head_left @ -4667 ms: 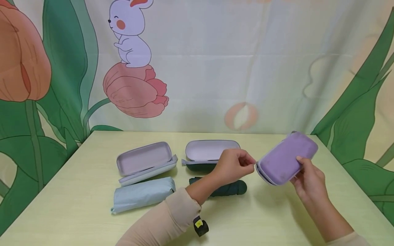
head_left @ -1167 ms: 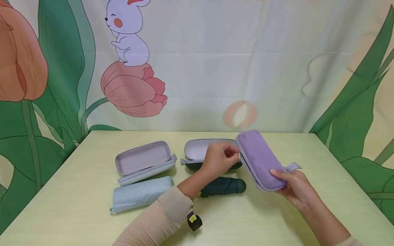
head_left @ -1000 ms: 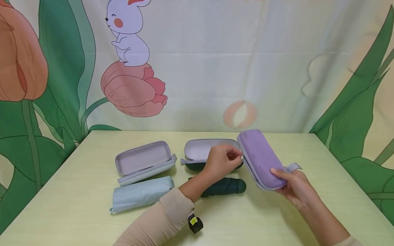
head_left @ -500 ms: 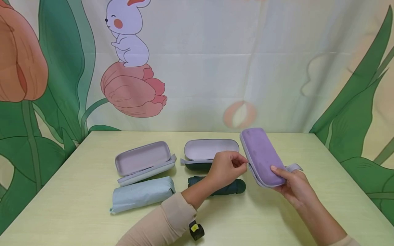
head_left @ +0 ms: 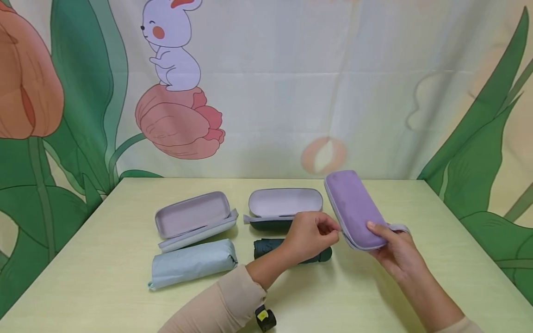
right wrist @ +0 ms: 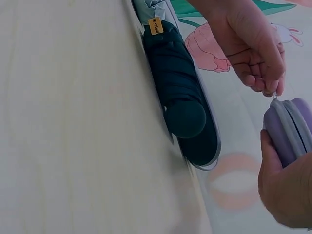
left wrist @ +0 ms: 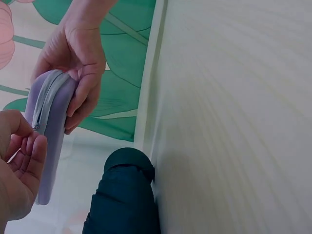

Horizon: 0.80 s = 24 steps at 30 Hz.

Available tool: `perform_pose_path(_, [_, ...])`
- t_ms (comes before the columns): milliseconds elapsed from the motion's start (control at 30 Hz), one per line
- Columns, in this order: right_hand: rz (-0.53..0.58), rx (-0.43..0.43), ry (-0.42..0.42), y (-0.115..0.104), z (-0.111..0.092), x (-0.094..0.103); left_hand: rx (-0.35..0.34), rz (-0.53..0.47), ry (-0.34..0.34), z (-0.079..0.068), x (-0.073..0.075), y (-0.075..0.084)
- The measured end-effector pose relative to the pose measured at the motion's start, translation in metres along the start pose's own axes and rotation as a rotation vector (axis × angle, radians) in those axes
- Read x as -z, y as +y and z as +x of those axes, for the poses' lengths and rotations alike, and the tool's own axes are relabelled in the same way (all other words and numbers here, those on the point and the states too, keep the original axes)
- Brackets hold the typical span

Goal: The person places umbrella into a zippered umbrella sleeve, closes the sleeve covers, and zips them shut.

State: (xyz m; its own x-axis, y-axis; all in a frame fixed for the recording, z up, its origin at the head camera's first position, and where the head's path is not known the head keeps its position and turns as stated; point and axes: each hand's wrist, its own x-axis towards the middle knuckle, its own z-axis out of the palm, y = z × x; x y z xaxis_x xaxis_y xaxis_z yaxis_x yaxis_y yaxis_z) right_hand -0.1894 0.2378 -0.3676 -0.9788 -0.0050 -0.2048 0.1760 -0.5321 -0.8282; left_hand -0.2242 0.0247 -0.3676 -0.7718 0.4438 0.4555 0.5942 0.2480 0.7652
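Since the earlier frame the left hand [head_left: 314, 235] has moved down the edge of the purple case [head_left: 354, 208], fingers pinching the zip pull [left wrist: 36, 127], while the right hand [head_left: 395, 252] grips the case just beside them. Unzipping or zipping seems in hand, I cannot tell which; next probably calls for drawing the pull on, clear of the right fingers. Below the left fingers lies a green umbrella [left wrist: 124, 200], an open case [head_left: 285, 202] beyond.

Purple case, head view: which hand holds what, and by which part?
Right hand grips the purple case by its near end, thumb on top; left hand pinches its zipper pull.
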Motion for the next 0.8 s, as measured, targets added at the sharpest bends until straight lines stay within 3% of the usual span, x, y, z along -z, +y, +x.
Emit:
perform_pose_path(67, [0.049,0.030,-0.079,0.003,0.000,0.003,-0.007,0.012,0.009,0.000,0.003,0.001])
perform_pose_path(233, [0.128,0.087,-0.367,0.008,-0.002,0.011,-0.017,0.030,0.090,0.000,0.008,0.003])
perform_pose_path(400, [0.172,0.108,-0.597,0.008,0.000,0.014,-0.025,-0.068,0.143,0.002,0.010,0.000])
perform_pose_path(533, [0.236,0.078,-0.737,0.004,0.005,0.016,-0.033,-0.152,0.184,0.002,0.014,-0.003])
perform_pose_path(700, [0.456,-0.048,-0.931,0.002,0.013,0.022,-0.020,-0.217,0.165,0.002,0.018,-0.003])
perform_pose_path(800, [0.429,-0.053,-0.924,0.000,0.016,0.023,-0.013,-0.234,0.151,0.001,0.019,-0.004])
